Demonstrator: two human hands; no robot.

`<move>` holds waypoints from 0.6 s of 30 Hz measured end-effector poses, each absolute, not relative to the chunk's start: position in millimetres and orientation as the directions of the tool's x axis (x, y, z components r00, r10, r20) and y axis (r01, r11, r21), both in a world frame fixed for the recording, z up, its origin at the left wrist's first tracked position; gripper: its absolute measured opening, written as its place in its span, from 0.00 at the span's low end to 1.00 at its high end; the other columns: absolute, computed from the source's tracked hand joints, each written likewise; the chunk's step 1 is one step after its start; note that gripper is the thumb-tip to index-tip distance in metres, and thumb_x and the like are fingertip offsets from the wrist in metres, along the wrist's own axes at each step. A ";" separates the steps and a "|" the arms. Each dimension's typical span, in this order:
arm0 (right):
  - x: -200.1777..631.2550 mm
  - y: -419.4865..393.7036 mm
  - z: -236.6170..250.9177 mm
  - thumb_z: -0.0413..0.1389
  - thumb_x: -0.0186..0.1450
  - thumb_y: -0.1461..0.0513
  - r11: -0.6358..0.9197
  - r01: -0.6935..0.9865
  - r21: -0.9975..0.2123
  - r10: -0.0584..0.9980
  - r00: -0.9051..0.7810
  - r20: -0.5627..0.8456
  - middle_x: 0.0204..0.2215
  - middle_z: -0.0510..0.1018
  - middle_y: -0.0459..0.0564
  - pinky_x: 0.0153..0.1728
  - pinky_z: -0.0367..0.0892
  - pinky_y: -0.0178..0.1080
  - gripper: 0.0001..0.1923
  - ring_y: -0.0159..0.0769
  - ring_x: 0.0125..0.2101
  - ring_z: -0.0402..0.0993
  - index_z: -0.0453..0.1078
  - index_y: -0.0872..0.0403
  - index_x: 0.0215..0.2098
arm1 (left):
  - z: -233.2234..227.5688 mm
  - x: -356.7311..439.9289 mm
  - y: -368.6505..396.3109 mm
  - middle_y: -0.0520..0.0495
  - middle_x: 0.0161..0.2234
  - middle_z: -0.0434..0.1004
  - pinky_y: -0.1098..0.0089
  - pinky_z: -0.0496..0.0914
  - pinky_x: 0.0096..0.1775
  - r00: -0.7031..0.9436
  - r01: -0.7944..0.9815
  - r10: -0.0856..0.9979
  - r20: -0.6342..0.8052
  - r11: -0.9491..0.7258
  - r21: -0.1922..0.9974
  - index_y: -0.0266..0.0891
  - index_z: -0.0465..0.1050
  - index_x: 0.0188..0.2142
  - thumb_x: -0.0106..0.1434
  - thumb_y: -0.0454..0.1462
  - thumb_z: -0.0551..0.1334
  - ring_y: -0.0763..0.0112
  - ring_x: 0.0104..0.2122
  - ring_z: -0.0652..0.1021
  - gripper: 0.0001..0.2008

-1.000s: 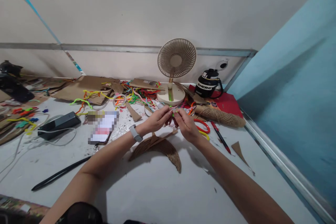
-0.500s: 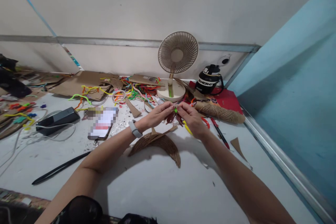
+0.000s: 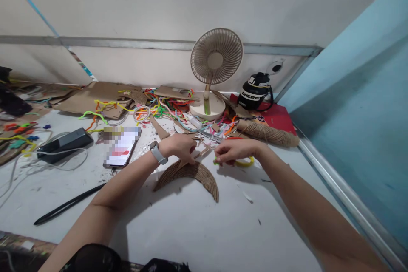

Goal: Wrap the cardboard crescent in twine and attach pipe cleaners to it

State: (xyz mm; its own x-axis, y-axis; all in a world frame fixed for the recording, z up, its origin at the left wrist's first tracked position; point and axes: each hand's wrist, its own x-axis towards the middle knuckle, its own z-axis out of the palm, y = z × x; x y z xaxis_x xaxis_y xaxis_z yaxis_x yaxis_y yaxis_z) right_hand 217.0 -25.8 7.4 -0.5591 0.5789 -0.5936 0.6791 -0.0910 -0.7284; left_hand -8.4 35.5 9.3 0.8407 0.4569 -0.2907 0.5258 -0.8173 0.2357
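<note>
My left hand [image 3: 182, 147] reaches over the top edge of a crescent wrapped in brown twine [image 3: 194, 173], which lies on the white table. Its fingers are bent and apart, with the fingertips at the crescent and a thin cardboard strip [image 3: 205, 151]. To the right, my right hand [image 3: 234, 151] is closed in a pinch just above the tabletop. A small bright green piece of pipe cleaner [image 3: 216, 161] sticks out from its fingertips. Behind that hand lie scissors [image 3: 210, 136] and a yellow loop [image 3: 245, 162], partly covered by it.
A small fan [image 3: 216, 61] stands at the back beside a black jug [image 3: 254, 92]. A roll of twine [image 3: 269, 133] rests on a red sheet. Colourful pipe cleaners [image 3: 162, 110] and cardboard [image 3: 95, 97] are piled behind. A phone [image 3: 123, 148] and a dark power bank [image 3: 65, 146] lie left.
My hands, earlier together at a green piece above the table, have separated and come down. The left is now at the crescent, and the right keeps the green piece. The view has shifted slightly.
</note>
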 end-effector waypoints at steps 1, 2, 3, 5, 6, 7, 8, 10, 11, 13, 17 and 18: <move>215.8 -27.6 2.4 0.59 0.56 0.43 -0.088 0.691 -0.718 0.553 -0.565 -0.612 0.18 0.68 0.41 0.22 0.58 0.32 0.24 0.27 0.20 0.64 0.66 0.56 0.27 | 10.5 -8.9 37.2 0.47 0.29 0.77 0.70 0.60 0.28 0.842 0.524 0.451 -0.297 -0.814 0.250 0.41 0.75 0.31 0.51 0.49 0.65 0.65 0.28 0.73 0.15; 214.9 -29.6 -1.9 0.59 0.56 0.44 -0.083 0.703 -0.707 0.532 -0.569 -0.627 0.18 0.68 0.41 0.22 0.57 0.32 0.24 0.27 0.20 0.64 0.66 0.56 0.26 | 11.7 -9.7 39.4 0.48 0.30 0.77 0.70 0.60 0.29 0.841 0.526 0.448 -0.304 -0.810 0.260 0.41 0.75 0.32 0.51 0.47 0.65 0.65 0.28 0.74 0.14; 214.1 -31.6 -5.4 0.60 0.56 0.44 -0.074 0.713 -0.698 0.521 -0.569 -0.636 0.18 0.68 0.41 0.22 0.57 0.32 0.23 0.27 0.20 0.64 0.66 0.56 0.26 | 12.4 -10.7 41.8 0.48 0.30 0.77 0.70 0.61 0.29 0.837 0.529 0.446 -0.315 -0.807 0.262 0.41 0.75 0.33 0.50 0.45 0.65 0.65 0.28 0.74 0.13; 212.6 -35.1 -10.5 0.60 0.56 0.46 -0.053 0.733 -0.678 0.529 -0.555 -0.642 0.18 0.68 0.41 0.22 0.57 0.32 0.21 0.28 0.20 0.64 0.66 0.56 0.26 | 11.7 -13.1 47.0 0.48 0.31 0.78 0.70 0.62 0.29 0.832 0.531 0.445 -0.331 -0.811 0.246 0.41 0.75 0.35 0.49 0.41 0.65 0.65 0.29 0.74 0.12; 211.8 -36.6 -12.0 0.60 0.57 0.47 -0.044 0.746 -0.664 0.542 -0.541 -0.643 0.18 0.68 0.41 0.22 0.57 0.32 0.20 0.28 0.20 0.64 0.67 0.56 0.26 | 10.2 -14.4 50.0 0.47 0.31 0.78 0.70 0.62 0.29 0.832 0.530 0.450 -0.324 -0.817 0.226 0.41 0.75 0.36 0.49 0.39 0.65 0.64 0.29 0.75 0.12; 211.1 -38.0 -13.1 0.60 0.57 0.48 -0.035 0.761 -0.647 0.559 -0.522 -0.644 0.18 0.69 0.42 0.22 0.57 0.32 0.19 0.28 0.20 0.64 0.67 0.56 0.26 | 8.0 -15.8 53.2 0.47 0.32 0.78 0.70 0.62 0.29 0.833 0.531 0.464 -0.303 -0.824 0.198 0.41 0.75 0.37 0.50 0.37 0.64 0.64 0.30 0.75 0.13; 210.4 -39.3 -13.7 0.60 0.57 0.49 -0.027 0.777 -0.628 0.579 -0.500 -0.644 0.18 0.69 0.42 0.22 0.57 0.32 0.18 0.27 0.20 0.64 0.67 0.56 0.25 | 5.2 -17.2 56.7 0.46 0.33 0.78 0.70 0.62 0.30 0.829 0.540 0.489 -0.271 -0.826 0.163 0.40 0.74 0.38 0.51 0.35 0.62 0.63 0.31 0.75 0.12; 209.6 -41.4 -14.4 0.61 0.56 0.51 -0.015 0.798 -0.603 0.608 -0.472 -0.639 0.18 0.69 0.42 0.22 0.57 0.32 0.16 0.27 0.19 0.64 0.67 0.55 0.25 | -0.8 -19.9 64.7 0.42 0.36 0.78 0.69 0.63 0.32 0.808 0.580 0.560 -0.186 -0.810 0.083 0.39 0.74 0.40 0.55 0.32 0.58 0.62 0.33 0.76 0.12; 209.5 -42.2 -14.6 0.62 0.55 0.51 -0.011 0.798 -0.602 0.614 -0.470 -0.634 0.17 0.69 0.42 0.22 0.57 0.32 0.16 0.27 0.19 0.64 0.66 0.55 0.25 | -3.5 -21.2 69.0 0.41 0.37 0.78 0.68 0.64 0.33 0.790 0.607 0.595 -0.150 -0.793 0.047 0.38 0.74 0.41 0.57 0.32 0.55 0.61 0.35 0.76 0.13; 210.0 -43.4 -14.9 0.63 0.54 0.52 -0.021 0.788 -0.615 0.615 -0.475 -0.629 0.18 0.68 0.41 0.22 0.57 0.32 0.16 0.28 0.20 0.64 0.66 0.55 0.24 | -6.8 -23.5 76.8 0.39 0.40 0.77 0.68 0.65 0.36 0.768 0.635 0.630 -0.116 -0.772 0.011 0.38 0.74 0.43 0.59 0.31 0.54 0.60 0.39 0.76 0.15; 211.6 -44.8 -14.9 0.64 0.51 0.55 -0.037 0.775 -0.630 0.598 -0.488 -0.636 0.19 0.70 0.41 0.22 0.58 0.32 0.15 0.29 0.21 0.66 0.67 0.55 0.25 | -2.6 -27.7 84.8 0.41 0.41 0.77 0.69 0.65 0.36 0.782 0.618 0.607 -0.145 -0.784 0.051 0.39 0.75 0.44 0.58 0.34 0.57 0.61 0.39 0.76 0.14; 212.1 -45.2 -14.9 0.65 0.50 0.55 -0.031 0.772 -0.635 0.597 -0.496 -0.631 0.20 0.70 0.41 0.22 0.58 0.32 0.14 0.29 0.21 0.66 0.67 0.55 0.26 | -0.2 -28.9 85.4 0.42 0.41 0.77 0.69 0.65 0.35 0.792 0.604 0.587 -0.166 -0.792 0.082 0.40 0.75 0.44 0.56 0.35 0.60 0.61 0.39 0.76 0.15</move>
